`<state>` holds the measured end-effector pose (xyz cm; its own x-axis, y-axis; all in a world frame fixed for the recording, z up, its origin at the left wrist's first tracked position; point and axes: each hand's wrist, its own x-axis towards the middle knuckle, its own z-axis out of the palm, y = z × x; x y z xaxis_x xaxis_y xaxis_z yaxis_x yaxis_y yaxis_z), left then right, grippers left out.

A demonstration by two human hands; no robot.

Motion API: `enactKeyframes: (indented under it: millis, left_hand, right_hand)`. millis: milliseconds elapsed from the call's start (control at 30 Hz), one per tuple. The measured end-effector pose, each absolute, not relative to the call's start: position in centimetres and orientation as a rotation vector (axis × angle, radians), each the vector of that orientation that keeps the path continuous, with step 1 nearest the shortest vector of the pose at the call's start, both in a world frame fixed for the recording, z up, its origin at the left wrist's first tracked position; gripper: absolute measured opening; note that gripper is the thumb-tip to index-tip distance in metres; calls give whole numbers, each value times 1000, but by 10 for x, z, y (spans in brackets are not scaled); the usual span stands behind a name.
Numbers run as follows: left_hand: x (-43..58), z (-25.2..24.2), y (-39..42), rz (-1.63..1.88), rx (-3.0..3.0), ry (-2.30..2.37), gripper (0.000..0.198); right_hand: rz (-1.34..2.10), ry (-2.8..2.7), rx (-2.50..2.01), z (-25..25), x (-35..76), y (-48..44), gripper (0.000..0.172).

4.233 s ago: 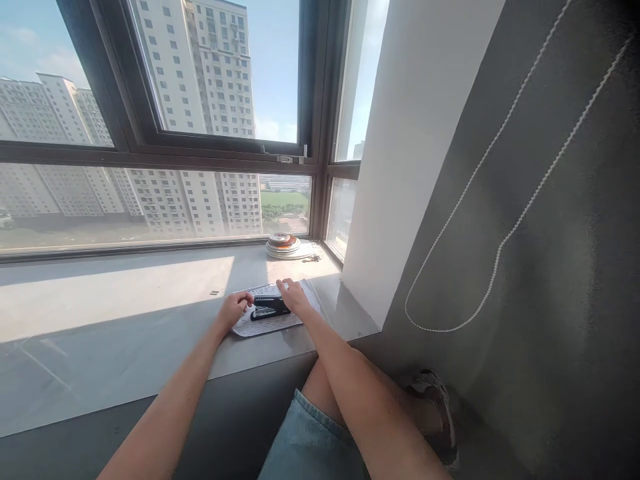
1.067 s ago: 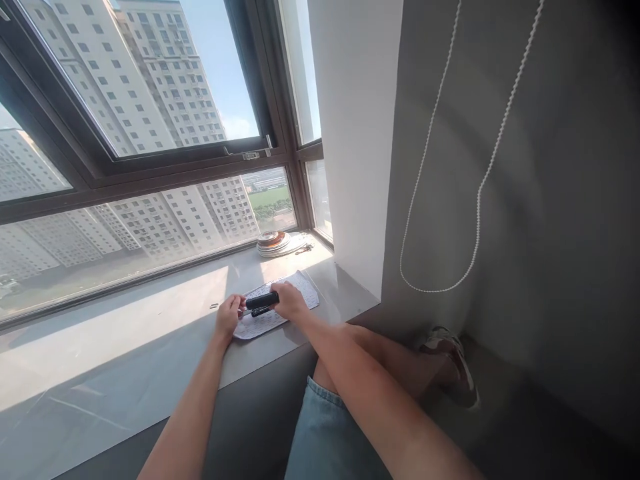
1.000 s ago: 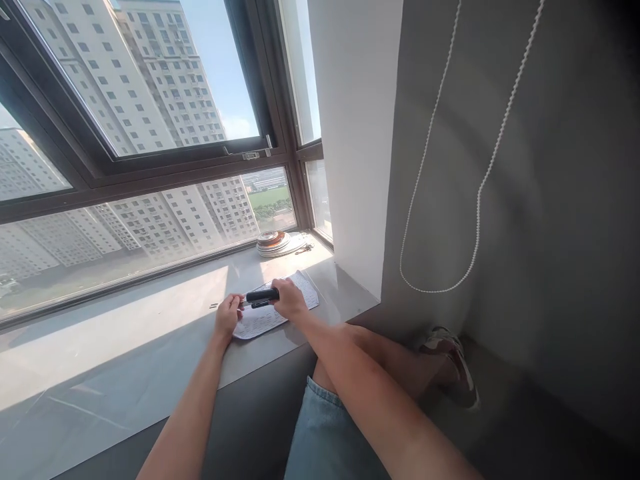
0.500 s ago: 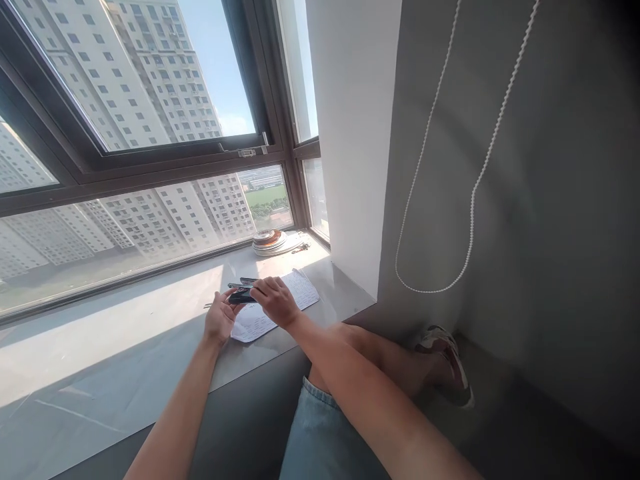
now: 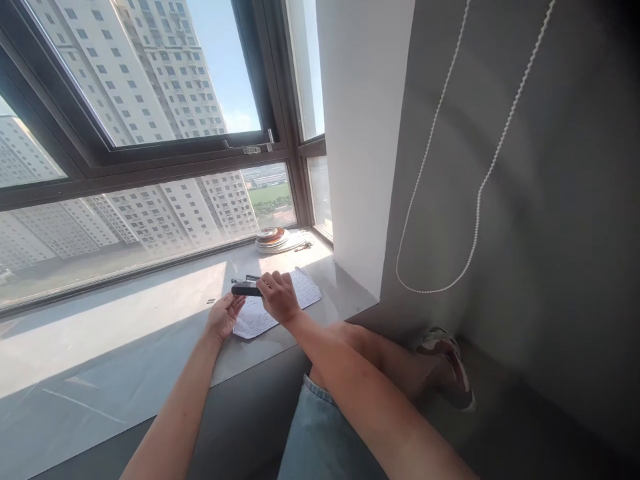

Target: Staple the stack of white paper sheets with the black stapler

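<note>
My right hand is closed around the right end of a black stapler, held above the sill with its upper arm raised away from the dark base. Just below the stapler's left end is my left hand, palm turned up, its fingers loosely bent and apart; whether a fingertip touches the stapler is hard to tell. Beneath both hands lie sheets of paper with handwriting on them. Two small thin strips, like staple strips, rest on the sill left of my left hand.
A stack of plates or discs stands in the sill's far corner, with a small dark chain-like thing beside it. The window borders the sill. A beaded blind cord hangs at the right. My bent leg is below.
My left fingers have come down from the stapler's left end. The stapler has shifted slightly up and right in my right hand, showing more of its dark base. The view has shifted slightly.
</note>
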<state>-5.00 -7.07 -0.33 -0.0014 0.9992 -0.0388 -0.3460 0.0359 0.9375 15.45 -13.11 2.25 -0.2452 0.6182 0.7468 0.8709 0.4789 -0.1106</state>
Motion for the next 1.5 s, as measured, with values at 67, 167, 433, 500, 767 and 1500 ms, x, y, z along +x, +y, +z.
enactKeyframes:
  millis: [67,167,433,500,767,1500]
  left_hand:
    - [-50,-2,-72,1328,947,1005,13]
    - [-49,1,-79,1299,1101,971,21]
    - [-47,8,-97,1173,1362,827,39]
    - [-47,8,-97,1153,1383,841,35]
    - [-47,4,-94,1145,1339,830,36]
    - [-52,-7,-90,1006,1535,643,52]
  right_hand:
    - [-223,-1758,-1410,23,158,-126,8]
    - [70,-1525,-1561,21,165,-118,15]
    - [359,-1492,-1639,11,163,-115,26]
    - [370,-1503,-1634,10,162,-115,26]
    - [403,-1594,-1701,3,162,-111,27]
    - [-363,-2262,-745,20,153,-134,20]
